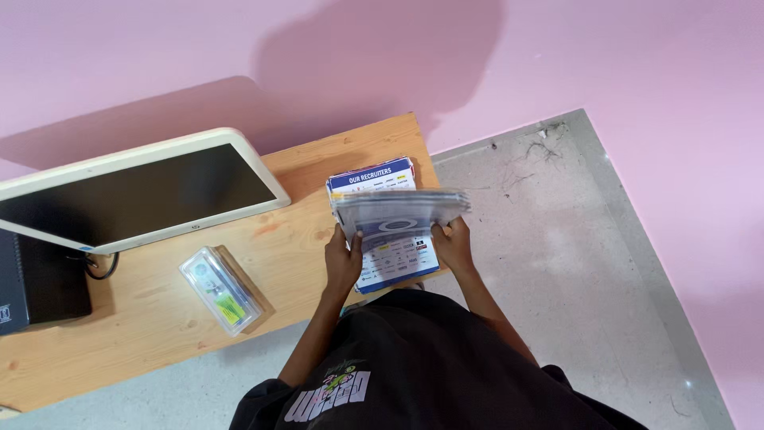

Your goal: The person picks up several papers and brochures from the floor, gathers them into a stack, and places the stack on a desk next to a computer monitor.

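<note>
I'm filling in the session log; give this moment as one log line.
left hand: holds stack of booklets | right hand: holds same stack | stack: raised over wooden table | nearby: monitor, clear plastic case

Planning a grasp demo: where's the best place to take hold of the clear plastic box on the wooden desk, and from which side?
Grip the clear rectangular plastic box across its two long sides near the middle, coming from above. It lies flat and alone on the wooden desk, narrow enough to span, with bare wood along both long edges.
</note>
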